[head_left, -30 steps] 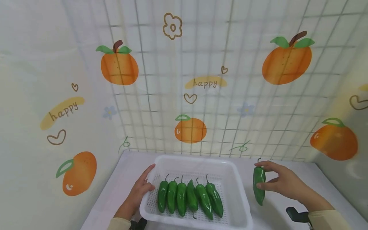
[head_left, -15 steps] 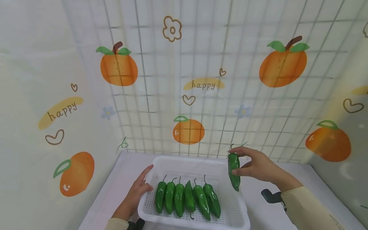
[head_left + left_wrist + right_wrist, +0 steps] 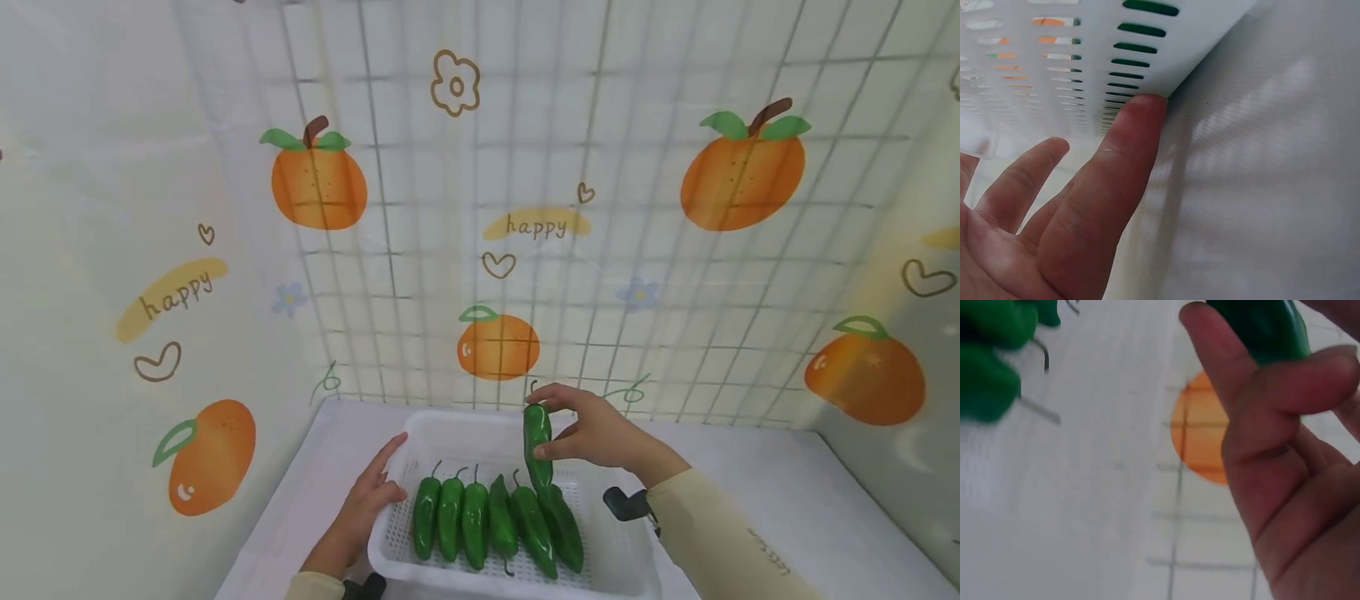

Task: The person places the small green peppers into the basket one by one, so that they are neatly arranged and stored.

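My right hand (image 3: 596,437) pinches a glossy green chili pepper (image 3: 537,433) between thumb and fingers, stem up, over the back of a white perforated basket (image 3: 465,433). Below it, several green peppers (image 3: 475,525) lie side by side in the basket; the held one overlaps the top of the rightmost in view. At the basket's left side my left hand (image 3: 363,504) rests with extended fingers. In the left wrist view, the thumb of that hand (image 3: 1085,212) touches the slotted wall (image 3: 1091,37). The right wrist view shows the held pepper (image 3: 1263,328) partly, above the hand (image 3: 1291,462).
The basket stands on a white tabletop (image 3: 720,467). Behind rises a white sheet (image 3: 420,208) printed with oranges, with a grid showing through. More printed sheet closes in the left and right sides.
My right hand has carried the pepper leftward, from the table right of the basket to over its back part. My left hand has stayed at the basket's left side.
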The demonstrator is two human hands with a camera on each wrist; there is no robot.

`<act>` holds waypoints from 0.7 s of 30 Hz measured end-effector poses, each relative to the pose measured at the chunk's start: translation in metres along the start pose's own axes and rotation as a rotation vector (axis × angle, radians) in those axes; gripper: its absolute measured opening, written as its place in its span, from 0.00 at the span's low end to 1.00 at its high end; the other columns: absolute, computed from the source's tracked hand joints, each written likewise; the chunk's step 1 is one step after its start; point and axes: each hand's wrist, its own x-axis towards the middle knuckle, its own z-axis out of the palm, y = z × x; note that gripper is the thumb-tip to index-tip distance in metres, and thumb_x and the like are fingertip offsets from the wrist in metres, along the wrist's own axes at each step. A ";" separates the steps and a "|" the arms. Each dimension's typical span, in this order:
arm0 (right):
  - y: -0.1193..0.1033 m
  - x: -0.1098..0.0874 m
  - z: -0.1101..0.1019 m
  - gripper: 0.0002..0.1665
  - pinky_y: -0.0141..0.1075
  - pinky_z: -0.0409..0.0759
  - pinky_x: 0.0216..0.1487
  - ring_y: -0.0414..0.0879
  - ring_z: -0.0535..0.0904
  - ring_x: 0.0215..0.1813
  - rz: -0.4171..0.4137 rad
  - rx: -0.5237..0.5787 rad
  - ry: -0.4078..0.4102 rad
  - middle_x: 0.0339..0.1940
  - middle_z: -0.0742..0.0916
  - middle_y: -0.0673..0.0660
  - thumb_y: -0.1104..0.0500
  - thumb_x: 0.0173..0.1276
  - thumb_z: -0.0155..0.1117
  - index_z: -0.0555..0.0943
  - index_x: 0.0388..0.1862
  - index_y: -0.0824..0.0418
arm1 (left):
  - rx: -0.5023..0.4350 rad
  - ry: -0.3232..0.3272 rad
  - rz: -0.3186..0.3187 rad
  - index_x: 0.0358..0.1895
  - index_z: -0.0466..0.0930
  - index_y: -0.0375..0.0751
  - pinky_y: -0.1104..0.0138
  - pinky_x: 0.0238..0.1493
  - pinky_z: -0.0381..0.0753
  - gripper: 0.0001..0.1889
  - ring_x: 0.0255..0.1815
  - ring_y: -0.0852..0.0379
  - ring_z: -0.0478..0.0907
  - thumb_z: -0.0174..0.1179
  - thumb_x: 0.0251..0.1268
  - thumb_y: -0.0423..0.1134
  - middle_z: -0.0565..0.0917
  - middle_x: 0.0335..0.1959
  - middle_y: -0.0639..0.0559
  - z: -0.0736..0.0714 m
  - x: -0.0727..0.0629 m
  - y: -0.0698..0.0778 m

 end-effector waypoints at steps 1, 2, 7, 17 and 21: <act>0.000 0.003 0.006 0.42 0.49 0.87 0.46 0.50 0.90 0.41 0.000 0.005 -0.006 0.71 0.77 0.65 0.51 0.57 0.86 0.77 0.70 0.43 | 0.003 0.002 0.001 0.86 0.54 0.64 0.46 0.58 0.84 0.44 0.73 0.32 0.71 0.50 0.67 0.30 0.65 0.81 0.37 0.001 0.000 0.000; 0.000 0.006 0.011 0.42 0.48 0.87 0.45 0.50 0.90 0.41 0.000 0.013 -0.012 0.70 0.77 0.65 0.51 0.57 0.86 0.77 0.70 0.43 | 0.000 0.000 0.002 0.86 0.54 0.64 0.46 0.58 0.84 0.44 0.73 0.32 0.71 0.50 0.67 0.30 0.64 0.81 0.37 0.001 0.001 -0.001; 0.003 0.020 0.036 0.41 0.46 0.86 0.43 0.50 0.90 0.38 0.009 0.009 -0.037 0.68 0.79 0.63 0.48 0.57 0.86 0.77 0.68 0.40 | -0.017 -0.012 0.016 0.86 0.53 0.63 0.45 0.57 0.84 0.45 0.73 0.31 0.70 0.50 0.66 0.29 0.63 0.81 0.36 0.001 0.003 -0.006; 0.010 0.037 0.068 0.42 0.44 0.86 0.40 0.48 0.88 0.35 0.025 -0.036 -0.076 0.66 0.79 0.62 0.50 0.54 0.87 0.77 0.67 0.40 | -0.001 -0.016 0.018 0.85 0.54 0.65 0.46 0.55 0.85 0.45 0.72 0.31 0.73 0.50 0.65 0.29 0.64 0.81 0.37 -0.001 0.006 -0.011; 0.012 0.039 0.079 0.42 0.43 0.86 0.40 0.47 0.89 0.36 0.015 -0.027 -0.078 0.67 0.79 0.63 0.51 0.54 0.88 0.77 0.67 0.40 | 0.005 -0.009 0.010 0.85 0.56 0.67 0.46 0.55 0.85 0.45 0.71 0.33 0.74 0.51 0.64 0.30 0.66 0.80 0.38 -0.004 0.008 -0.015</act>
